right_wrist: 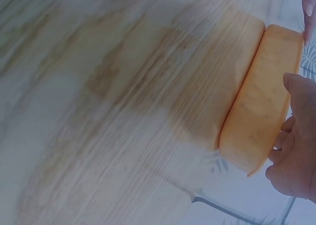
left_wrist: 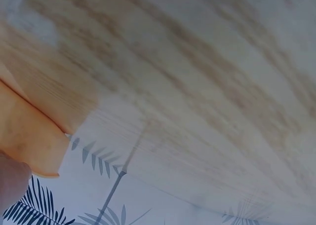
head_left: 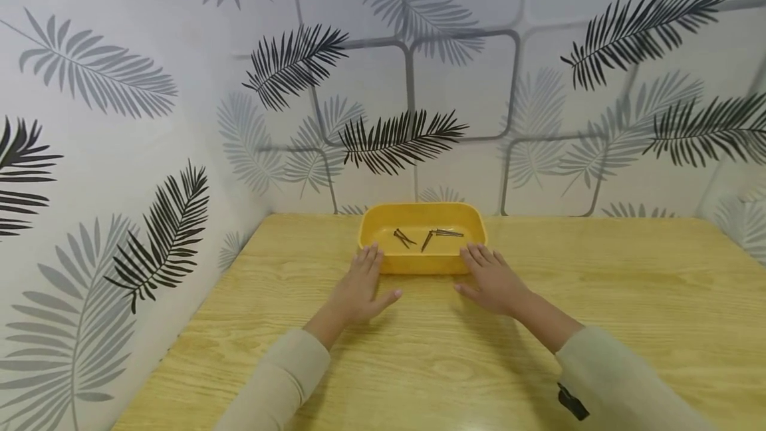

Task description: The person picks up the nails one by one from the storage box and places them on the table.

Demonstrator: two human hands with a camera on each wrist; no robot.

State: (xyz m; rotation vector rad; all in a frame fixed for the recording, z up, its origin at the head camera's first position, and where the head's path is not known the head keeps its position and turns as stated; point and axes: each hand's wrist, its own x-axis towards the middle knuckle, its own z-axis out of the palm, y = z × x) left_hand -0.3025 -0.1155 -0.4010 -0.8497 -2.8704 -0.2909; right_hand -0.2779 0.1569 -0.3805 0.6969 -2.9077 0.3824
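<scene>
A yellow rectangular tray (head_left: 421,265) stands on the table near the wall. Inside it lie several thin dark pieces (head_left: 404,238) that look like screws or nails. My left hand (head_left: 357,292) touches the tray's front left corner with fingers extended and thumb spread out over the table. At the front right corner, my right hand (head_left: 494,283) rests its fingers on the rim in the same way. The right wrist view shows the tray's side (right_wrist: 259,96) beside the right hand (right_wrist: 300,141). Only a small part of the left hand (left_wrist: 12,181) appears in the left wrist view.
The light wood table (head_left: 413,364) reaches back to a wall (head_left: 455,98) papered with feathery leaf patterns. Another papered wall (head_left: 197,118) borders the left side. A small black item (head_left: 572,402) sits at the right sleeve.
</scene>
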